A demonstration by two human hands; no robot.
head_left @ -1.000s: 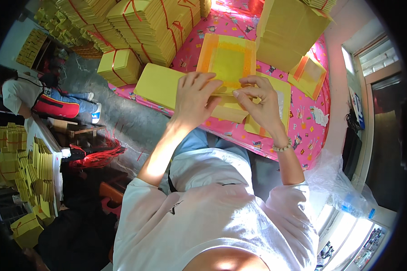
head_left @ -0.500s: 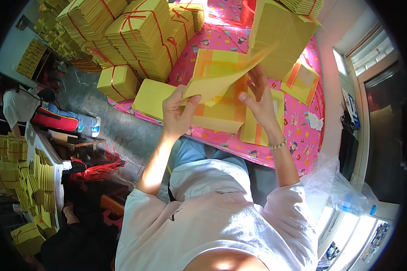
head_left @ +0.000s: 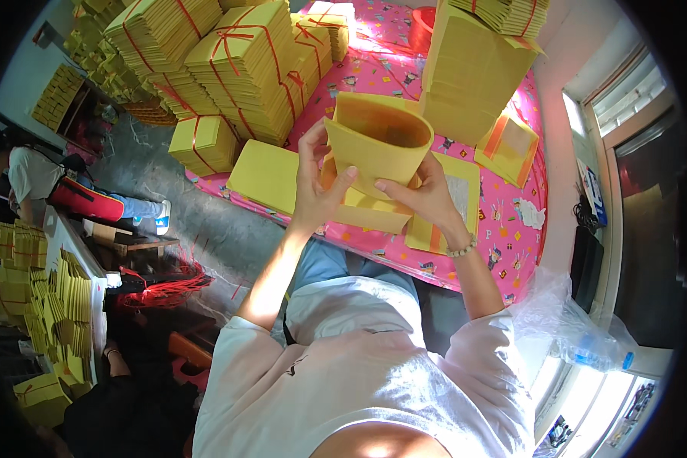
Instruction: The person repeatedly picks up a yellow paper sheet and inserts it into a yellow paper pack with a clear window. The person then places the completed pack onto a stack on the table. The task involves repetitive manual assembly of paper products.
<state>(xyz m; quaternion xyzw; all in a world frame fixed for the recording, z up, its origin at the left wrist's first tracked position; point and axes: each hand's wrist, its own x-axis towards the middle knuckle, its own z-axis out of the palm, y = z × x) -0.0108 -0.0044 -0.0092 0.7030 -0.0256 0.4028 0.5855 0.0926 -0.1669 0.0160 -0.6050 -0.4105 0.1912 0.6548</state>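
Yellow paper sheaf [head_left: 378, 145], curled into a tube, pinched between left hand [head_left: 318, 183] and right hand [head_left: 424, 195] fingers: grip evenly, edges aligned, above worktop [head_left: 504, 229].

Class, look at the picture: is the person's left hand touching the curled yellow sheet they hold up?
Touching. The head view shows the left hand gripping the curled yellow sheet, its thumb pressed on the front; the right hand grips its lower edge.

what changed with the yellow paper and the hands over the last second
Both hands, left hand and right hand, lifted the yellow sheets off the pile on the pink table and bent them into a curve, keeping hold throughout. The tied bundles stayed put.
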